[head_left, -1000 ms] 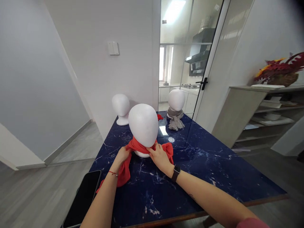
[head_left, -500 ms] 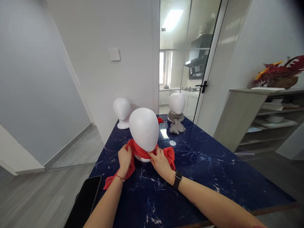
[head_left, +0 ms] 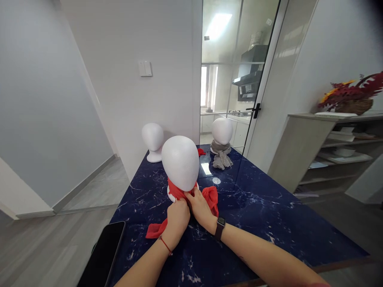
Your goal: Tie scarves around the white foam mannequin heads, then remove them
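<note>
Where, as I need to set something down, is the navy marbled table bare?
The table is bare between the right forearm and its right edge; crowded around the nearest white egg-shaped mannequin head, where left hand, right hand and red fabric scarf meet.

Front mannequin head (head_left: 180,161) on the table (head_left: 245,215), scarf (head_left: 176,192) round its neck, cloth out both sides. Person's left hand (head_left: 178,217) and right hand (head_left: 201,205) before the neck, side by side. Second head (head_left: 152,137) behind left, third head (head_left: 222,130) behind right, other scarf (head_left: 222,155) round it. Phone-like device (head_left: 103,255) near left. Glass door (head_left: 221,52) behind. Shelf unit (head_left: 308,139) off right, flower basket (head_left: 354,105) on top.
</note>
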Demonstrator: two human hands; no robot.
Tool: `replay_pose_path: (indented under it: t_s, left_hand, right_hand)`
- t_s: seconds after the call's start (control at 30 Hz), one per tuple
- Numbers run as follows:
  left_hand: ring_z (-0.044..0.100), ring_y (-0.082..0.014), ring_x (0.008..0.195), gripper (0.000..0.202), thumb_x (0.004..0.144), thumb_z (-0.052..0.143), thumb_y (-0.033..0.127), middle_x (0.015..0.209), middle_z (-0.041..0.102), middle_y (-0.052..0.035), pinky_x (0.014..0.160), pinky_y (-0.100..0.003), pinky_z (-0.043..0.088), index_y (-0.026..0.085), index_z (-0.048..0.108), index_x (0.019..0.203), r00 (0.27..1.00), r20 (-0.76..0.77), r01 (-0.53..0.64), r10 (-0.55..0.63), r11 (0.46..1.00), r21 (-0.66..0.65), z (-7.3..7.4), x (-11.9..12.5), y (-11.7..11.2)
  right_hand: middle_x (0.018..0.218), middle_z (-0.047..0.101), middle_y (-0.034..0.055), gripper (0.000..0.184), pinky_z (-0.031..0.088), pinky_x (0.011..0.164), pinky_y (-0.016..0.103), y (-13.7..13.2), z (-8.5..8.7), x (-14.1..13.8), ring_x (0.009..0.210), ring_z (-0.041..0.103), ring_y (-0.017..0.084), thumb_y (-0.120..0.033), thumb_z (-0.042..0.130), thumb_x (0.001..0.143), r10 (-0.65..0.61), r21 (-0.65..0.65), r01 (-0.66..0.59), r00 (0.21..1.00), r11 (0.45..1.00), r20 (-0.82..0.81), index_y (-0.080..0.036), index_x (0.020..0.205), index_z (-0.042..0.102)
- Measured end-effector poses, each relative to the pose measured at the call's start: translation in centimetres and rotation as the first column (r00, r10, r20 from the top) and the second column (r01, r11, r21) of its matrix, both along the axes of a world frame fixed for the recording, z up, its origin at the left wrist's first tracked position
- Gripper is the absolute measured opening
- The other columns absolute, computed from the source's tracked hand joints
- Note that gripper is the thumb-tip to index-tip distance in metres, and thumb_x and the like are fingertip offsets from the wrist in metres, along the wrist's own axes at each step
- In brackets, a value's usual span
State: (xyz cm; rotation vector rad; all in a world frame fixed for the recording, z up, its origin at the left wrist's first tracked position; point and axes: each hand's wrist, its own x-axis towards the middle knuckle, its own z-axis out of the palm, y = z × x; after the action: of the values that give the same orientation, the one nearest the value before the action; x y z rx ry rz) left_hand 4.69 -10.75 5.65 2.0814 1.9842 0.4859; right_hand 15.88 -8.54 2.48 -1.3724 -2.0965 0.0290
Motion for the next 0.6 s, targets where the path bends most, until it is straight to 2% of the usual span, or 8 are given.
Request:
replay_pose_path:
  t_s: [0.13,0.23,0.3,0.37,0.47,0.53,0.6]
  left_hand:
    - [0.067,-0.0259,0.081,0.029,0.086,0.039,0.022,0.086,0.068,-0.0191,0.075,-0.034,0.045,0.01,0.064,0.094,0.999,0.015,0.038,-0.039,0.999,0.014,-0.2,0.8,-0.6]
    - [0.066,-0.0265,0.078,0.035,0.089,0.033,0.028,0.085,0.069,-0.0189,0.072,-0.035,0.044,0.011,0.063,0.094,0.998,0.037,0.04,-0.041,0.999,0.027,0.2,0.1,-0.2]
    - [0.066,-0.026,0.078,0.036,0.09,0.032,0.03,0.086,0.068,-0.0187,0.072,-0.034,0.043,0.012,0.064,0.088,0.994,0.106,0.024,-0.026,1.0,0.016,0.3,-0.6,0.3]
    - [0.065,-0.0246,0.078,0.035,0.089,0.034,0.03,0.085,0.068,-0.018,0.072,-0.033,0.042,0.014,0.063,0.078,0.982,0.188,0.012,-0.01,1.0,-0.009,0.2,-1.3,0.9]
    - [0.063,-0.0228,0.074,0.032,0.087,0.038,0.027,0.079,0.067,-0.0159,0.071,-0.031,0.04,0.016,0.06,0.066,0.962,0.272,0.023,-0.009,0.999,-0.048,-0.4,-1.8,1.6]
    - [0.061,-0.0211,0.069,0.032,0.086,0.039,0.025,0.073,0.066,-0.0133,0.067,-0.03,0.039,0.017,0.057,0.06,0.947,0.319,0.057,-0.033,0.996,-0.064,-0.8,-1.8,1.9]
    - [0.058,-0.0186,0.063,0.033,0.085,0.039,0.023,0.067,0.064,-0.0098,0.064,-0.028,0.038,0.018,0.054,0.056,0.922,0.381,0.112,-0.072,0.99,-0.084,-0.9,-1.8,2.1]
  right_hand:
    - [0.111,0.052,0.01,0.034,0.045,0.09,0.032,-0.4,0.0,0.2,0.102,0.052,0.019,-0.01,0.043,0.087,0.093,-0.039,-0.102,0.976,0.994,-0.198,-0.02,0.117,0.057]
    - [0.113,0.049,0.0097,0.044,0.044,0.093,0.034,-1.1,0.0,0.2,0.102,0.053,0.018,-0.004,0.04,0.083,0.177,-0.049,-0.203,0.929,0.978,-0.325,-0.02,0.123,0.051]
    - [0.118,0.046,0.0094,0.05,0.043,0.097,0.036,-1.5,-0.2,0.0,0.107,0.052,0.018,-0.003,0.042,0.079,0.188,-0.047,-0.227,0.89,0.973,-0.416,-0.022,0.125,0.047]
    - [0.12,0.045,0.0095,0.049,0.043,0.098,0.038,-1.7,-0.4,-0.4,0.11,0.051,0.019,-0.007,0.049,0.075,0.113,-0.057,-0.171,0.831,0.984,-0.545,-0.022,0.122,0.046]
    - [0.108,0.052,0.0083,0.038,0.05,0.086,0.036,-1.6,-1.1,-0.7,0.096,0.058,0.019,-0.018,0.058,0.074,-0.084,-0.192,-0.091,0.663,0.977,-0.744,-0.02,0.109,0.045]
    - [0.096,0.057,0.0058,0.026,0.052,0.077,0.031,-1.3,-1.6,-0.7,0.086,0.06,0.017,-0.025,0.057,0.077,-0.161,-0.292,-0.14,0.578,0.946,-0.8,-0.02,0.099,0.046]
    - [0.088,0.06,0.0044,0.017,0.051,0.074,0.029,-1.0,-1.8,-0.5,0.082,0.06,0.017,-0.029,0.055,0.079,-0.156,-0.326,-0.208,0.573,0.922,-0.805,-0.019,0.092,0.049]
